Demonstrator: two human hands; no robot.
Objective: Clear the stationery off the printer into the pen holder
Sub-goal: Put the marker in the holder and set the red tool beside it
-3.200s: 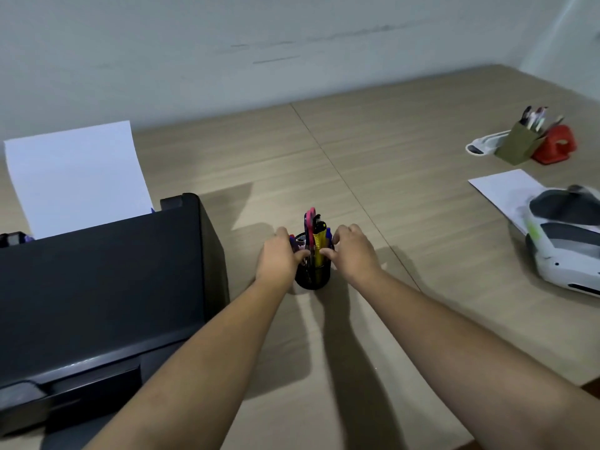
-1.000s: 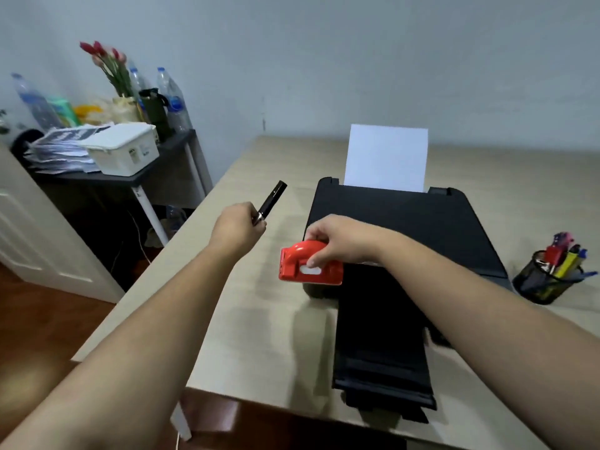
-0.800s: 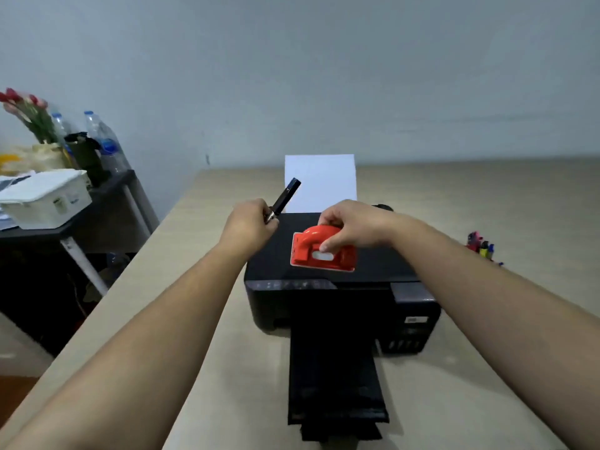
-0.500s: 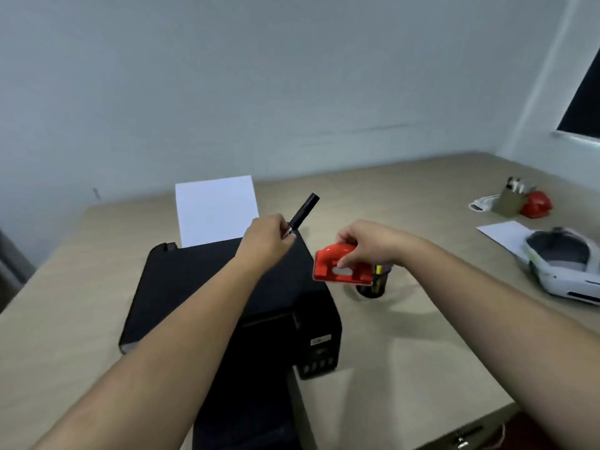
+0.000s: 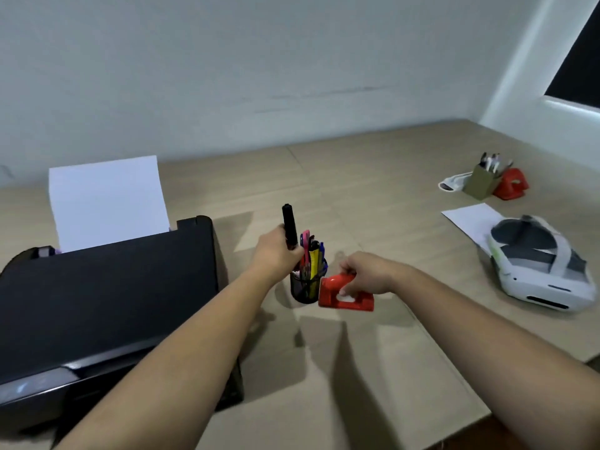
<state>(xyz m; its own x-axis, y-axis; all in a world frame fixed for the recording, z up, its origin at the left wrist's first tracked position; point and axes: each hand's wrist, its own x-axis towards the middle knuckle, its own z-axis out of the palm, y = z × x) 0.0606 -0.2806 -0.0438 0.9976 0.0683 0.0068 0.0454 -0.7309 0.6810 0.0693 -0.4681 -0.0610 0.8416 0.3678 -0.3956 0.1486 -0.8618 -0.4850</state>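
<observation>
The left hand [image 5: 276, 254] is closed around a black marker pen [image 5: 289, 227], held nearly upright just left of the black mesh pen holder [image 5: 305, 287], which is full of coloured pens. The right hand [image 5: 365, 274] grips a red plastic hole punch [image 5: 344, 293] at the holder's near right side. The black printer [image 5: 107, 297] sits to the left on the wooden table [image 5: 373, 368].

Printer [image 5: 107, 297] at the left of the bench [image 5: 373, 190], a paper sheet [image 5: 107, 199] standing in its rear tray. Pen holder [image 5: 305, 287] on the bench just right of the printer — left hand [image 5: 276, 254] above its near-left rim, gripping a marker [image 5: 290, 227] held upright; right hand [image 5: 367, 274] just right of it, holding a hole punch [image 5: 344, 292] (whether it touches the bench cannot be told). Far right: headset [image 5: 535, 271] partly on a loose sheet [image 5: 467, 217]; behind these, a second holder [image 5: 480, 183].
</observation>
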